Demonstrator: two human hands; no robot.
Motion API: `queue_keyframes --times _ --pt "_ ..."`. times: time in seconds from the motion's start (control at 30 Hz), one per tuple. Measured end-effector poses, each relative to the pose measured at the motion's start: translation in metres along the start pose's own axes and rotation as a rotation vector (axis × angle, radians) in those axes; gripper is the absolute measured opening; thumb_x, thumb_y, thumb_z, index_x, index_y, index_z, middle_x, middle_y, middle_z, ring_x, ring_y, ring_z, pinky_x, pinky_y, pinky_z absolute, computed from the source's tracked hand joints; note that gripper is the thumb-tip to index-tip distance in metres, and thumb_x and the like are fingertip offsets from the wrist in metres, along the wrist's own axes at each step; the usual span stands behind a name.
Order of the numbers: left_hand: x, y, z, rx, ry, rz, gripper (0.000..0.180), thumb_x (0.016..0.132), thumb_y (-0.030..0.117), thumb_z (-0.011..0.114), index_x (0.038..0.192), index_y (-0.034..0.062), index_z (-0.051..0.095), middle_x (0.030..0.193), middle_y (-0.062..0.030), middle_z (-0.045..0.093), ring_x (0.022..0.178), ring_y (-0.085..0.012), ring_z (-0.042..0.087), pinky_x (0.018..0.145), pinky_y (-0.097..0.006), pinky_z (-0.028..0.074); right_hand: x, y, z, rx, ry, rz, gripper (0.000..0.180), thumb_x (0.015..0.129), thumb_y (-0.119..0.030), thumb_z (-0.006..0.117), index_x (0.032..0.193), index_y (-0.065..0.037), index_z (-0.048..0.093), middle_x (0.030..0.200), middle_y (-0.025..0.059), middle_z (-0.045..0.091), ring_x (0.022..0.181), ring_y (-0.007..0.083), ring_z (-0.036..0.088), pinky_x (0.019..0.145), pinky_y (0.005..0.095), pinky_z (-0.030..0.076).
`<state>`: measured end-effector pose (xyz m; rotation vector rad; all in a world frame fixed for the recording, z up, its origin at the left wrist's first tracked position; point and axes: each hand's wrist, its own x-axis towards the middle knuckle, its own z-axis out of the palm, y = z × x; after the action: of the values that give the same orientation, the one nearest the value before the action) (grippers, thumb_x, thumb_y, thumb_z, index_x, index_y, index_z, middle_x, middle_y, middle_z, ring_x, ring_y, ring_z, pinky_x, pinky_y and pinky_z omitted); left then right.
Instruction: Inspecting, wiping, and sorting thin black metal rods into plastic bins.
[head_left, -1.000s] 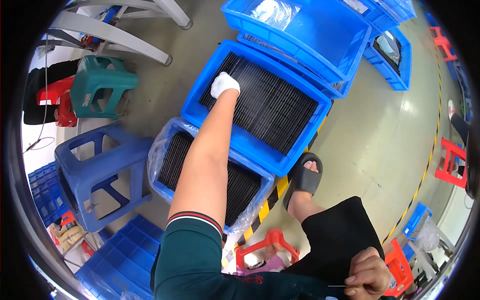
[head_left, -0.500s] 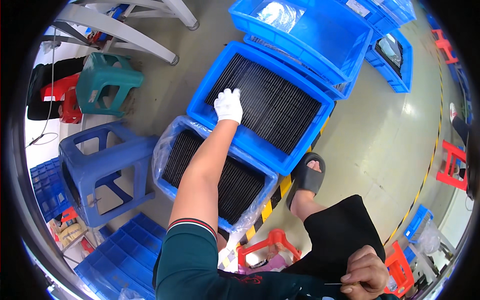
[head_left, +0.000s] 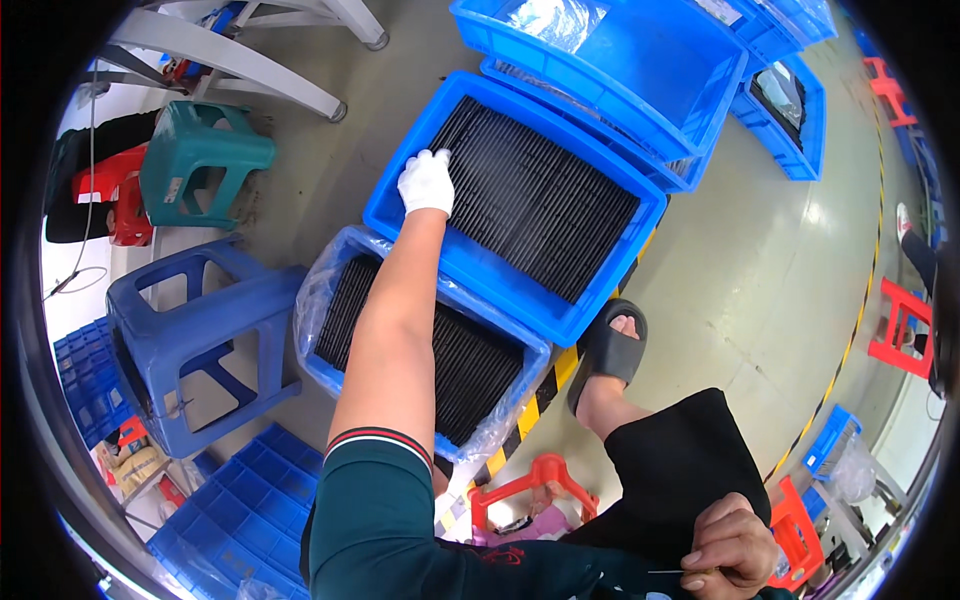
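- Stacked blue bins [head_left: 650,75]: stand just beyond the strip bin, toward upper right.
- Strip bin [head_left: 510,290]: blue, sits at a slant, runs longest from upper left to lower right.
- Bag-lined bin [head_left: 330,378]: stands close below the strip bin, holds other black strips [head_left: 475,385], lies partly hidden under the left forearm.
- Pack of black strips [head_left: 540,190]: fills most of the strip bin; extends rightward from the left hand, with long axes set across the bin, upper right to lower left.
- Left hand [head_left: 428,185]: white-gloved, at the pack's left end, far nearer than the right; fingers slightly bent. Cannot tell whether gripping or only resting.
- Right hand [head_left: 735,548]: bare, well apart from both bins, closed in a pinch.
- Thin rod [head_left: 663,572]: held in that pinch, points left.
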<state>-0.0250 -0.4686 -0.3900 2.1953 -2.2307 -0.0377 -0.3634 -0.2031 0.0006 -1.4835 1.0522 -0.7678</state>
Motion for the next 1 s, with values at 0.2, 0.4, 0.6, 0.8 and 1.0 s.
queue_keyframes --times 0.2,0.4,0.6,0.8,1.0 --pt "-0.009 0.008 0.016 0.039 0.112 0.038 0.025 0.087 0.016 0.051 0.11 0.0149 0.062 0.095 -0.0054 0.063 0.093 -0.025 0.061 0.076 -0.04 0.051 0.0 -0.002 0.002 0.008 0.003 0.004 0.016 0.081 -0.007 0.071 0.092 0.002 0.064 0.083 0.0113 0.059 0.07 0.0253 0.055 0.063 0.0372 0.045" --pt "0.0 0.018 -0.005 0.251 -0.022 0.059 0.022 0.088 0.016 0.052 0.108 0.0158 0.062 0.094 -0.0061 0.062 0.088 -0.0227 0.063 0.068 -0.038 0.053 0.0 0.0 0.0 0.001 -0.004 0.008 0.016 0.081 -0.007 0.071 0.091 0.002 0.064 0.083 0.0115 0.059 0.069 0.0252 0.055 0.063 0.0369 0.045" --pt "0.003 0.001 -0.001 0.065 -0.031 -0.043 0.019 0.092 0.016 0.047 0.104 0.0123 0.062 0.09 -0.012 0.066 0.084 -0.0284 0.069 0.066 -0.044 0.056 0.002 0.0 0.002 0.021 0.01 -0.005 0.015 0.082 -0.007 0.071 0.091 0.002 0.064 0.082 0.0116 0.059 0.069 0.0249 0.055 0.063 0.0365 0.045" --pt "0.002 0.01 -0.002 0.003 -0.065 -0.082 0.018 0.092 0.015 0.046 0.103 0.0123 0.061 0.091 -0.0135 0.067 0.086 -0.0312 0.069 0.069 -0.046 0.055 -0.001 0.001 0.001 0.018 0.008 -0.001 0.016 0.081 -0.007 0.072 0.091 0.003 0.064 0.082 0.0117 0.059 0.069 0.0248 0.055 0.062 0.0364 0.045" --pt "0.005 0.016 -0.007 0.053 -0.051 -0.084 0.02 0.092 0.015 0.047 0.102 0.0121 0.064 0.097 -0.0126 0.063 0.09 -0.0299 0.067 0.075 -0.043 0.055 -0.003 0.003 0.001 0.021 0.02 0.001 0.016 0.081 -0.007 0.072 0.09 0.003 0.064 0.082 0.0119 0.059 0.069 0.0248 0.054 0.062 0.0365 0.045"
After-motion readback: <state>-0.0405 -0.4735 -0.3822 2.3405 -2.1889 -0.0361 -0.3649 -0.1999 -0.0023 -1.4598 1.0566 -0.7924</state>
